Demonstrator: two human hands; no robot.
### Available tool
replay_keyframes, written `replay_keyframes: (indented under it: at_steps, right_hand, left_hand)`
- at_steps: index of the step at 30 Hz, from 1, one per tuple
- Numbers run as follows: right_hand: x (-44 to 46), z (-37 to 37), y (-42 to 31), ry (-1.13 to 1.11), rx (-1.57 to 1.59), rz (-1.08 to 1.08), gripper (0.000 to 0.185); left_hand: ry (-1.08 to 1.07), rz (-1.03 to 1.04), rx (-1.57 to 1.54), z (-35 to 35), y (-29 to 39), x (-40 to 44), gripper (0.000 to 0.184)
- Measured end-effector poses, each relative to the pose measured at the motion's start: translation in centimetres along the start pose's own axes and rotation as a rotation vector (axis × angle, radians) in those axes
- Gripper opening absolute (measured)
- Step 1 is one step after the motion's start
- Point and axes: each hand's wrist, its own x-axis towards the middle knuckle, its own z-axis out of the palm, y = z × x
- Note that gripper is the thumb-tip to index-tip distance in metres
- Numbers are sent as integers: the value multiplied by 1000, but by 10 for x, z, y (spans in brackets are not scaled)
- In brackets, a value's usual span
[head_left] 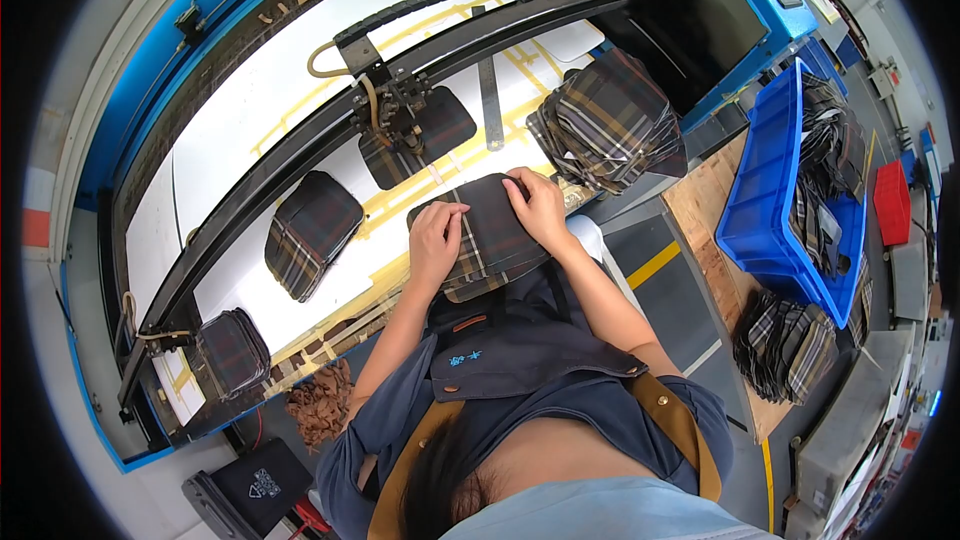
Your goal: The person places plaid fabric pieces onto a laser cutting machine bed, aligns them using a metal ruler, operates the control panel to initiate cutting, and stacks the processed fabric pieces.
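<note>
Just in front of my body, a small stack of dark plaid fabric pieces (490, 225) with rounded corners lies between my hands at the machine bed's near edge. My left hand (437, 240) grips its left side, fingers bent over the top face. My right hand (540, 208) holds the upper right edge, its thumb and fingers around the corner. Beyond them, another plaid piece (440, 130) lies flat under the machine's cutting head (393, 115). A tall pile of plaid pieces (610, 120) sits to the right of my right hand.
Two more plaid stacks, one mid-left (315, 230) and one far left (235, 352), lie on the white bed. A black gantry beam (250, 180) crosses it. A metal ruler (489, 100) rests near the head. Right, a blue crate (765, 200) holds fabric on a wooden board (710, 200).
</note>
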Motion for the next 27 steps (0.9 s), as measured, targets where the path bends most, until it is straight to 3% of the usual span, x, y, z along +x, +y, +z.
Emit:
replay_keyframes:
  at_steps: [27]
  right_hand:
    - [-2,3,1,-3,-11,12,14]
  left_hand:
    - [21,29,-12,0,-1,0,10]
